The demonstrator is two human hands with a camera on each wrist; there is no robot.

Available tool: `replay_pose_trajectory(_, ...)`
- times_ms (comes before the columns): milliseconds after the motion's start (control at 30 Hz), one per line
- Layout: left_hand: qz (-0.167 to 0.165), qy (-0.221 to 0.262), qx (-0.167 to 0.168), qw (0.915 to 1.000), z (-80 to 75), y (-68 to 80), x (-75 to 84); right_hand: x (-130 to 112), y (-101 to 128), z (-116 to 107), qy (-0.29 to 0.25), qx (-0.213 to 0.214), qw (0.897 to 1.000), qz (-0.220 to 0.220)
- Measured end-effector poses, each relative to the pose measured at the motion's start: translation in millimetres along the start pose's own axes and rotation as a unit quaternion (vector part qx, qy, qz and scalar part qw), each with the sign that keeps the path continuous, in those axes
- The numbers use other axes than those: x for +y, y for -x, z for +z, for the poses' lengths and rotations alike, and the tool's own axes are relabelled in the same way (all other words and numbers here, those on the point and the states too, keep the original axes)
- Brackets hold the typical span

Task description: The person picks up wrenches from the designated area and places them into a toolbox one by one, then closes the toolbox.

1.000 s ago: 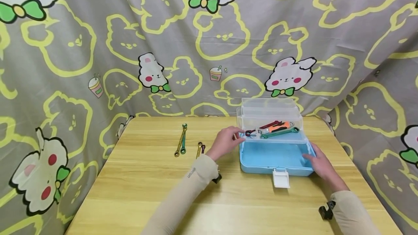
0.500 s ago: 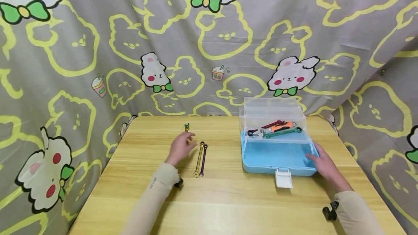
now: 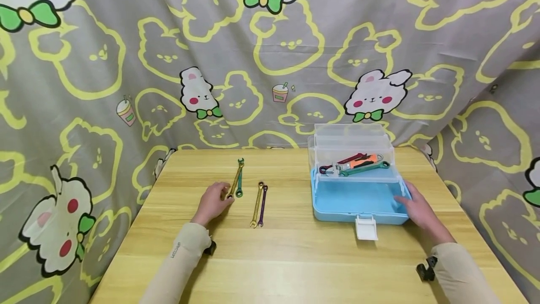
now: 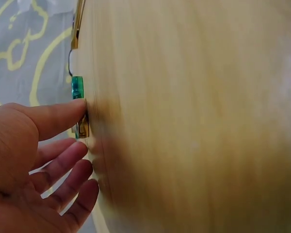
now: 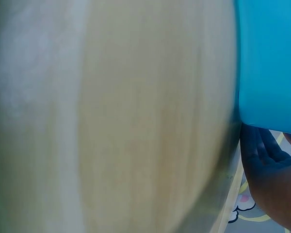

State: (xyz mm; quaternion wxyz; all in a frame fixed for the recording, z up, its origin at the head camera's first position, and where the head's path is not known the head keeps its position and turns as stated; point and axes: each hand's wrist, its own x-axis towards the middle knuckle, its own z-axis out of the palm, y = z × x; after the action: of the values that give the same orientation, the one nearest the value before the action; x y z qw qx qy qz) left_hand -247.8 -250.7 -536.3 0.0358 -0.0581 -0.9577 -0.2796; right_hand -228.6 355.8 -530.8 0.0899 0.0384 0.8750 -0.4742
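My left hand [image 3: 213, 203] is at the lower end of a gold wrench [image 3: 236, 179], thumb and index finger on either side of it. A green wrench [image 3: 240, 183] lies against that gold one, their upper ends overlapping. In the left wrist view the thumb [image 4: 63, 116] overlaps the wrench ends, and the other fingers are spread loosely near the tabletop. My right hand [image 3: 422, 210] grips the right wall of a blue toolbox [image 3: 350, 218], thumb inside and fingers outside. The right wrist view shows those fingers [image 5: 262, 145] against the box, partly hidden by it.
A second gold wrench [image 3: 257, 206] and a purple wrench [image 3: 263, 204] lie between left hand and toolbox. The raised clear tray [image 3: 316, 154] bears a green wrench [image 3: 366, 169], a dark red wrench [image 3: 350, 159] and an orange-handled tool [image 3: 371, 159]. A white latch [image 3: 366, 229] hangs in front.
My left hand has moved left from the toolbox tray, past the gold and purple wrenches, to the farther gold wrench's lower end. My right hand stays on the toolbox wall.
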Motion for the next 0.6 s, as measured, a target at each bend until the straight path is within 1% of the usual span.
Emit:
replay_pose_trajectory(100, 0.003, -0.007, -0.002, 1.0, 0.5, -2.1, 1.5, 1.3, 0.8, -0.8, -0.004, 0.001, 1.0, -0.001)
replay_pose_trajectory(200, -0.003, -0.013, -0.007, 0.9999, 0.2, -2.1, 1.7, 1.4, 1.0, 0.4, -0.008, -0.001, 1.0, 0.001)
replay_pose_trajectory(433, -0.002, -0.008, 0.008, 0.9999, -2.7, -1.6, 3.7, 0.8, 2.1, 1.3, -0.009, -0.003, 1.0, 0.005)
replay_pose_trajectory(600, -0.009, -0.012, -0.006, 0.9999, -3.6, -3.5, 7.3, -0.5, 2.8, 0.8, -0.011, -0.004, 1.0, 0.007)
